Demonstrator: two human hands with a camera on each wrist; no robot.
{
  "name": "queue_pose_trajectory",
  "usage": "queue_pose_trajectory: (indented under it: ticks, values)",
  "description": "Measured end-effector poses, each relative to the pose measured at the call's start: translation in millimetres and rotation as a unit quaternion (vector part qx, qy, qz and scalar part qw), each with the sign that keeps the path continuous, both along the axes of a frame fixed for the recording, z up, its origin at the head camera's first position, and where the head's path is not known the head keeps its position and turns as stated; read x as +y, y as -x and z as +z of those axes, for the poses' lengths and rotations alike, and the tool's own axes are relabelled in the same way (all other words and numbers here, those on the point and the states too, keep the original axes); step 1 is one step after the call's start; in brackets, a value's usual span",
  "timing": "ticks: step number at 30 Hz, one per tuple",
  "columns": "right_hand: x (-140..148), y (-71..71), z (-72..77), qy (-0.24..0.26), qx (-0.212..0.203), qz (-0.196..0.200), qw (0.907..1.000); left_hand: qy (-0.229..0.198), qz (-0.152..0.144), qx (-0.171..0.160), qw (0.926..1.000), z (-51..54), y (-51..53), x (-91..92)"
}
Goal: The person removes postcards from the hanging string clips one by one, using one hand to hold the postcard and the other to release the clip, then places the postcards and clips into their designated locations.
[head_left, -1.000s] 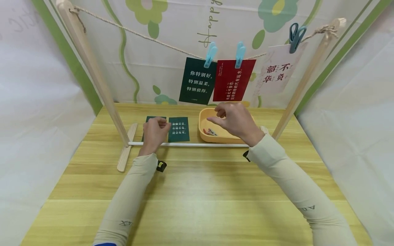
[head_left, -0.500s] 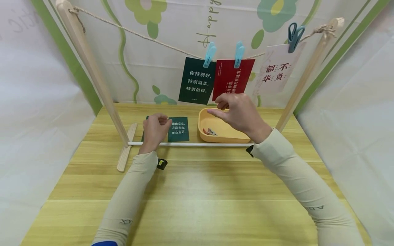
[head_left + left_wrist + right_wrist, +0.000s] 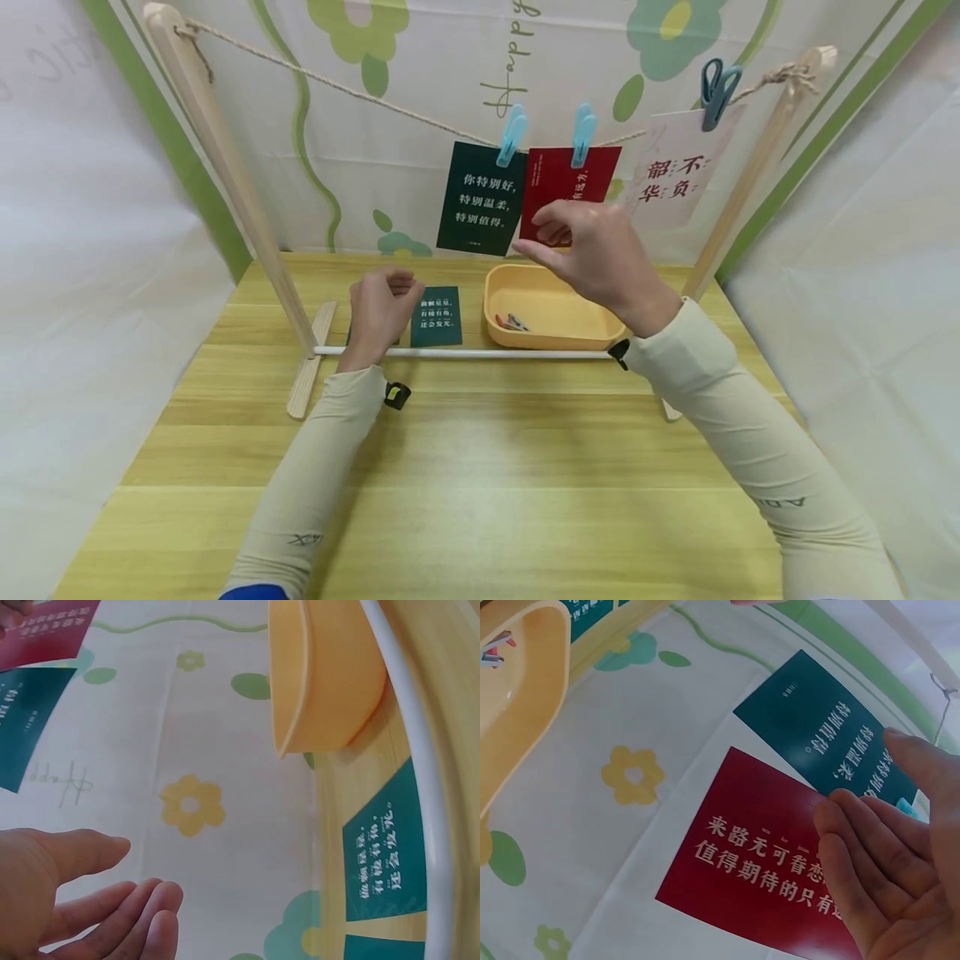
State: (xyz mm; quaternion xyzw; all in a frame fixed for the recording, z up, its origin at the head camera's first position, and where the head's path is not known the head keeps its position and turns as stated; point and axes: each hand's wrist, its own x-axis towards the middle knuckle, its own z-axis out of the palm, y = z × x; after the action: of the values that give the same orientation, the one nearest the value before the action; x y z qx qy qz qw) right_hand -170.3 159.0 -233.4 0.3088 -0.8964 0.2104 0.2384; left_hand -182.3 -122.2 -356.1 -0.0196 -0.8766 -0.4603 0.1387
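Head: can't see lower right of red card (image 3: 551,179), pegged on rope (image 3: 360,94) beside green card (image 3: 482,198), past right hand (image 3: 603,250); see tray (image 3: 555,340) below, left hand (image 3: 375,321) beside table card (image 3: 437,317). Left wrist: lose tray top and most of second card (image 3: 385,949) off-frame, see white bar (image 3: 439,847) in front, left hand empty, thumb and fingers apart. Right wrist: see right hand empty, thumb apart, over part of red card; can't tell contact.

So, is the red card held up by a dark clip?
No, the clip gripping the top edge of the red card is light blue.
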Motion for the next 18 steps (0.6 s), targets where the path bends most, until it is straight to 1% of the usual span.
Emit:
queue_pose_trajectory:
  ticks: [5,11,14,18]
  values:
    - [1.1,-2.5,7.4,0.001,0.019,0.001,0.9998,-0.004,-0.012,0.008,0.9999,5.7,-0.9,4.4]
    - [1.3,-4.0,18.0,0.003,0.038,0.002,0.9993,-0.011,-0.017,0.035,0.9992,10.8,-1.6,7.6]
    - [0.8,-5.1,23.9,0.006,0.042,0.001,0.9991,-0.017,-0.020,0.045,0.9987,11.9,-1.2,8.1]
    - [-0.8,-7.1,31.8,0.012,0.048,0.004,0.9987,-0.027,-0.027,0.049,0.9981,13.0,-0.8,8.4]
